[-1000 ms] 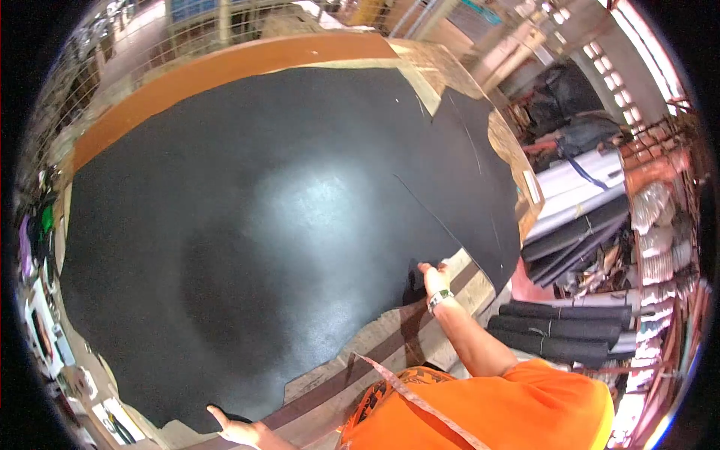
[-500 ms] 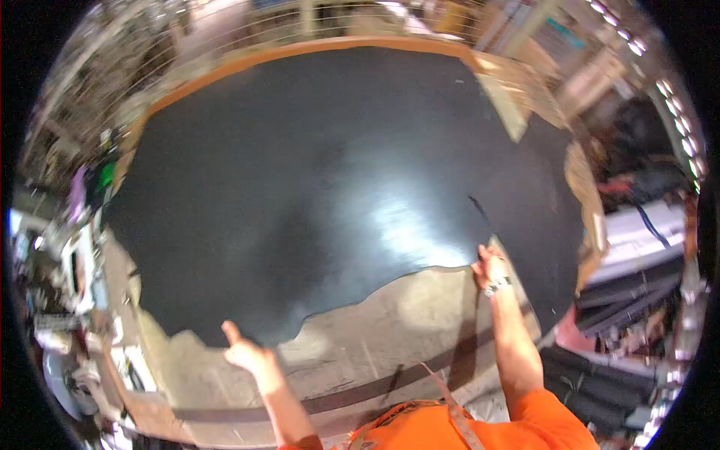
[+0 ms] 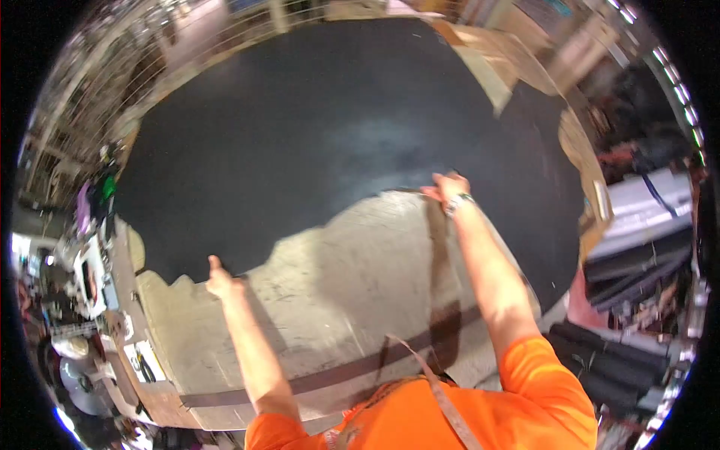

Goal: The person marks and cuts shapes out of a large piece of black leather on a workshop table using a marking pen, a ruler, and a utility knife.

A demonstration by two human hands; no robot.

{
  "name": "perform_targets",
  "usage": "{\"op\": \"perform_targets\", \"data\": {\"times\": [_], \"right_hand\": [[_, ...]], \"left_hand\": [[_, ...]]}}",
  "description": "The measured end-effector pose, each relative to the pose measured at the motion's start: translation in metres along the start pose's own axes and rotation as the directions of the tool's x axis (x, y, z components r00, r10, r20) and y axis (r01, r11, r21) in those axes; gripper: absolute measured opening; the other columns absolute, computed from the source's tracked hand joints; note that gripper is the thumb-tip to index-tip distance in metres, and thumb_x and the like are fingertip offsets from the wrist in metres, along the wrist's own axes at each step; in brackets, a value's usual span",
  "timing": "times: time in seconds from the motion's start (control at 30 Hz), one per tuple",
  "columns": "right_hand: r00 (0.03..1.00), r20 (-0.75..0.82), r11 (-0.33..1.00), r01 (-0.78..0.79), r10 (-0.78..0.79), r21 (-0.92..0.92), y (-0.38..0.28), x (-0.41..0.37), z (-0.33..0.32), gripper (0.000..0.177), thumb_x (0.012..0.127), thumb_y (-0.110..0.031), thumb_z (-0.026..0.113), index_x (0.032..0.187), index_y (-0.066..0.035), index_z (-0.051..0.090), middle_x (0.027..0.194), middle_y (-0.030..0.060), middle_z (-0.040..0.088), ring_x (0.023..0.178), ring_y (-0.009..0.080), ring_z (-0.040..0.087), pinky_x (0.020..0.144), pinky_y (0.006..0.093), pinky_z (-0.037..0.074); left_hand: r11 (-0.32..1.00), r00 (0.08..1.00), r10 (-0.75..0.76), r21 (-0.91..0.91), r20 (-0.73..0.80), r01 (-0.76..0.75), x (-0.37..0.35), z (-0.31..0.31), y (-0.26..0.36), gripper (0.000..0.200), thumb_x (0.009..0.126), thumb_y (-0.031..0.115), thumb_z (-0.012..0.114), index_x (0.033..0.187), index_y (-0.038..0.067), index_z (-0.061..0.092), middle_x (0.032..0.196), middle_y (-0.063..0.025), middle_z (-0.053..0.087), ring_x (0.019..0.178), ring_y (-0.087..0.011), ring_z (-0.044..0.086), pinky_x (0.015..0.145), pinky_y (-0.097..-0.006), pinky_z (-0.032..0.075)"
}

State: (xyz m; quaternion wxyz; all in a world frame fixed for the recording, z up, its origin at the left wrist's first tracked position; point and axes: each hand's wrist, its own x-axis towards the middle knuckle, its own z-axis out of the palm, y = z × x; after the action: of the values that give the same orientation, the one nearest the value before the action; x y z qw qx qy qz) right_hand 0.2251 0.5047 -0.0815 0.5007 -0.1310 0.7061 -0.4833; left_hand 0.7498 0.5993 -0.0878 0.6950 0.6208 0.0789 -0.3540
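I see the large black sheet (image 3: 300, 127) spread over the far part of the table (image 3: 360, 300). Both hands grasp its near edge: the right hand (image 3: 448, 189) is clenched on the edge near the middle, and the left hand (image 3: 219, 281) pinches a corner with the thumb on top. I think this wide grip keeps the sheet flat. Compared with half a second ago, the edge lies farther from the body, more bare table shows, and both arms are stretched more.
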Motion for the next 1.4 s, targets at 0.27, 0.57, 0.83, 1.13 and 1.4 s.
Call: {"op": "perform_targets", "data": {"times": [0.27, 0.57, 0.83, 1.13, 1.4], "right_hand": [[0.817, 0.357, 0.762, 0.563, -0.453, -0.321, 0.023, -0.125, -0.132, 0.025, 0.095, -0.02, 0.068, 0.107, 0.001, 0.07, 0.094, 0.0091, 0.075, 0.08, 0.0152, 0.072, 0.077, 0.0307, 0.057], [0.418, -0.663, 0.642, -0.215, -0.621, -0.736, 0.131, -0.051, -0.592, 0.056, 0.089, -0.046, 0.069, 0.117, 0.003, 0.067, 0.117, 0.0239, 0.068, 0.113, 0.0372, 0.064, 0.101, 0.0448, 0.047], [0.969, -0.191, 0.832, 0.028, -0.16, -0.553, 0.119, -0.035, -0.673, 0.069, 0.089, -0.065, 0.063, 0.108, 0.0, 0.073, 0.129, 0.0248, 0.065, 0.129, 0.0344, 0.057, 0.107, 0.0406, 0.043], [0.895, 0.187, 0.748, 0.441, -0.404, -0.496, 0.046, -0.075, -0.688, 0.055, 0.09, -0.035, 0.077, 0.065, -0.011, 0.035, 0.065, -0.0061, 0.029, 0.061, 0.0078, 0.028, 0.053, 0.0317, 0.025], [0.724, 0.179, 0.716, 0.688, -0.666, -0.117, -0.033, -0.148, -0.58, 0.047, 0.09, -0.021, 0.079, 0.068, -0.011, 0.039, 0.069, -0.0093, 0.033, 0.064, 0.0044, 0.03, 0.054, 0.0267, 0.025]], "left_hand": [[0.915, 0.977, -0.081, 0.403, 0.199, -0.006, -0.052, -0.07, -0.01, 0.021, 0.098, 0.023, 0.068, 0.098, 0.003, 0.065, 0.093, -0.0106, 0.069, 0.09, -0.0268, 0.071, 0.079, -0.0395, 0.06], [0.597, 0.109, -0.76, 0.754, 0.641, -0.274, -0.446, -0.062, -0.237, 0.031, 0.097, 0.021, 0.068, 0.117, -0.002, 0.067, 0.102, -0.011, 0.072, 0.091, -0.0178, 0.07, 0.079, -0.0309, 0.056], [0.37, 0.094, -0.866, 0.754, 0.492, -0.543, -0.624, -0.064, -0.419, 0.063, 0.094, 0.037, 0.072, 0.136, -0.007, 0.056, 0.133, -0.0194, 0.062, 0.122, -0.0274, 0.058, 0.103, -0.0365, 0.045], [0.765, 0.368, -0.616, 0.64, 0.696, 0.069, -0.686, -0.062, -0.435, 0.033, 0.093, 0.02, 0.075, 0.118, 0.002, 0.063, 0.11, -0.0074, 0.069, 0.101, -0.0176, 0.064, 0.09, -0.0316, 0.051], [0.86, 0.453, -0.036, 0.258, 0.891, -0.44, -0.687, 0.002, -0.274, 0.021, 0.094, 0.013, 0.073, 0.107, 0.0, 0.062, 0.099, -0.0068, 0.068, 0.091, -0.0132, 0.061, 0.079, -0.0291, 0.05]]}}
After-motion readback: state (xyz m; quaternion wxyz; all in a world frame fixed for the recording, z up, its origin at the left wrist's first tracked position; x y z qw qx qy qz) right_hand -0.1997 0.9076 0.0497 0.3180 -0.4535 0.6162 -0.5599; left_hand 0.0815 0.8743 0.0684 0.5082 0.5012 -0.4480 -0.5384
